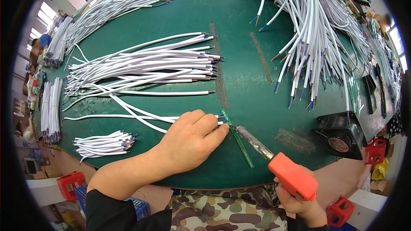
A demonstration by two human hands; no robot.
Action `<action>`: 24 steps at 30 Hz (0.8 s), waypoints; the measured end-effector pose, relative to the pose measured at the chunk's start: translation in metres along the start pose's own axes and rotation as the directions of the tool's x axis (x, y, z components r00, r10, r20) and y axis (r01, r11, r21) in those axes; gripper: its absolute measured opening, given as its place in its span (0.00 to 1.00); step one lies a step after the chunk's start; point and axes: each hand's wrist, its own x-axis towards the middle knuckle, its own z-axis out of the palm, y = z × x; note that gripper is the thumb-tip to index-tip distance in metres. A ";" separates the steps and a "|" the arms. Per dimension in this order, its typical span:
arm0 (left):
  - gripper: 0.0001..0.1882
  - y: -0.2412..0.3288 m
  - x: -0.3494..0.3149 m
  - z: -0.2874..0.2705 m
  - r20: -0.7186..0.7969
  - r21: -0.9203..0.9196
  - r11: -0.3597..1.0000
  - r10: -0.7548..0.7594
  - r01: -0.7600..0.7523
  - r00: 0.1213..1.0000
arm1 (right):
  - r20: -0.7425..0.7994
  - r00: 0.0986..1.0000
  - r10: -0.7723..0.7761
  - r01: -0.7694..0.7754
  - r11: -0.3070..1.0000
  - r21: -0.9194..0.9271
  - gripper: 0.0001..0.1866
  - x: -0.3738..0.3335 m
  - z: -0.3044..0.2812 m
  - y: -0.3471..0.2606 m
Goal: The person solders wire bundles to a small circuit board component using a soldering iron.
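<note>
Head view: left hand [186, 141], near centre, pinching one white cable [221, 122] at the far end of a green circuit strip [242, 146]; right hand [295, 201], near right, wrapped around a red-handled soldering iron [289, 172]; loose cable pile [145, 66], left.

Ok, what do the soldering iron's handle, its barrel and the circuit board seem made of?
Handle: likely moulded plastic, from its smooth, uniform orange surface. Barrel: probably metal, from its greyish sheen and staining. Green circuit board: perhaps coated fibreglass, judging by its thin, flat look.
</note>
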 end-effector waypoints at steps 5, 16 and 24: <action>0.14 0.000 0.001 0.001 0.002 0.004 1.000 0.001 -0.001 1.000 | 0.036 0.999 0.016 -0.015 0.999 -0.028 0.09 -0.003 -0.004 0.001; 0.14 0.000 0.001 0.000 0.003 0.004 1.000 0.001 -0.001 1.000 | -0.023 0.995 -0.100 0.099 0.993 -0.062 0.13 -0.009 0.002 0.007; 0.13 0.001 0.001 0.001 0.001 0.004 1.000 -0.005 0.005 1.000 | 0.053 0.989 -0.139 0.146 0.979 -0.146 0.16 -0.006 -0.004 0.006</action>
